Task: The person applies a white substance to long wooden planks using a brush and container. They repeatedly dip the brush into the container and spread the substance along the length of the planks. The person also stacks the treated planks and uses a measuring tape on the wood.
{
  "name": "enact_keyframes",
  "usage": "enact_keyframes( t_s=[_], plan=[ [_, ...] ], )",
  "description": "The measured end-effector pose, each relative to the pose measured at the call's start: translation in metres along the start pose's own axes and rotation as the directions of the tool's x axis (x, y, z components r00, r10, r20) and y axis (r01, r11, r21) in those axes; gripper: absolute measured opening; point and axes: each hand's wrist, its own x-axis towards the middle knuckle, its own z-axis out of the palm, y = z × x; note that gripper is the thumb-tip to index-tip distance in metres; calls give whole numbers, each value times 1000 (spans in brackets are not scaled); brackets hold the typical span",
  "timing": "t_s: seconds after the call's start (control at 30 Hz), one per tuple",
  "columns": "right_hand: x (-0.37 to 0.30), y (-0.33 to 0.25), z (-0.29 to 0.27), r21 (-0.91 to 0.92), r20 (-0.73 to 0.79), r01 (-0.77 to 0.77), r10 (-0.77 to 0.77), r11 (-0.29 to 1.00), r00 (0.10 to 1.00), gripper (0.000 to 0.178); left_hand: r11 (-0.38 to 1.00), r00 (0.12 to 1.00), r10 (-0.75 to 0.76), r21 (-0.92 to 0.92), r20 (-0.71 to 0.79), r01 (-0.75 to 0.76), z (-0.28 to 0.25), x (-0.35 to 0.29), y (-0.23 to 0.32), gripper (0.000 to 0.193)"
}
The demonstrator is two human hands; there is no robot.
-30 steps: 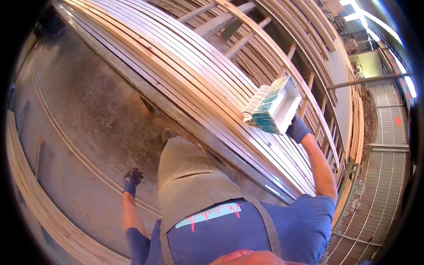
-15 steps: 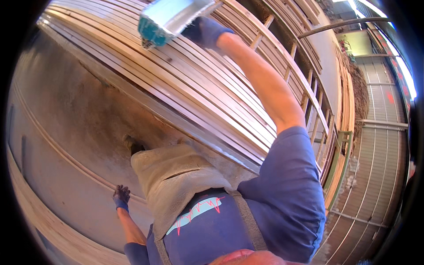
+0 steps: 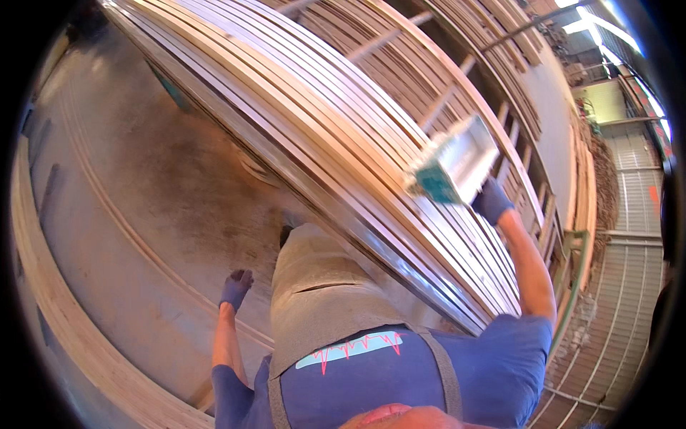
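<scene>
Clutching teal-and-white rectangular trough [image 3: 461,163] in blue-gloved right hand [image 3: 491,201], two o'clock (left hand [image 3: 236,289] unreadable), risking smearing pale wooden boards [image 3: 321,129] by tilting.

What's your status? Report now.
Blue-gloved right hand grips teal-and-white trough-shaped tool over pale wooden boards. Gloved left hand looks empty. No obstruction visible.

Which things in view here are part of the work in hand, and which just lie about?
Apparently in use:
teal-and-white trough-shaped tool in the right gloved hand
pale wooden strips beneath it

Apparently lying about:
long board, lower left
timber lengths, far right
</scene>
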Motion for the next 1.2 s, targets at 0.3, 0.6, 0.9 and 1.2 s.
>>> enact_keyframes(
  t_s=[0.3,0.6,0.9,1.2],
  plan=[
    [55,-28,-2,-32,-172,-100,93,994,981,30,-7,174,674,241,718,-971,379,-176,273,45],
    [-22,4,4,109,-206,-6,29,994,978,26,-237,307,728,646,613,-726,524,-158,246,82],
    [-71,45,51,129,-238,-24,54,991,970,32,-195,336,734,657,591,-729,535,-162,251,96],
    [115,-23,8,-3,-281,191,-184,982,942,40,-68,452,668,654,590,-754,539,-151,253,92]
  ],
)
